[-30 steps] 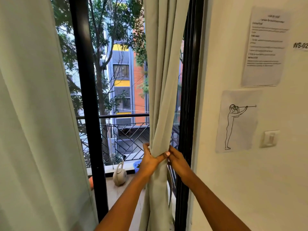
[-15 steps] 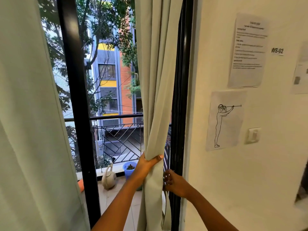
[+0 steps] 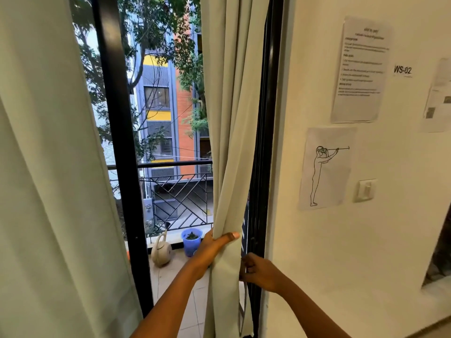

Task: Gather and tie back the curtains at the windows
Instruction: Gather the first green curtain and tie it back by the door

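A: Left hand [image 3: 214, 247] wraps the gathered curtain [image 3: 229, 142] beside the black window frame [image 3: 262, 142], thumb across the folds; right hand [image 3: 258, 272], fingers curled, pinches its edge nearest that frame

B: Risk? Loosen either hold and the bundle fans out; count: two curtains, second curtain [image 3: 44, 167] left of the frame, untied; no tie visible

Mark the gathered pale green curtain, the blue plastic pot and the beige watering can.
gathered pale green curtain [image 3: 234, 132], head view, mid folds.
blue plastic pot [image 3: 191, 246], head view, front wall.
beige watering can [image 3: 161, 252], head view, round body.
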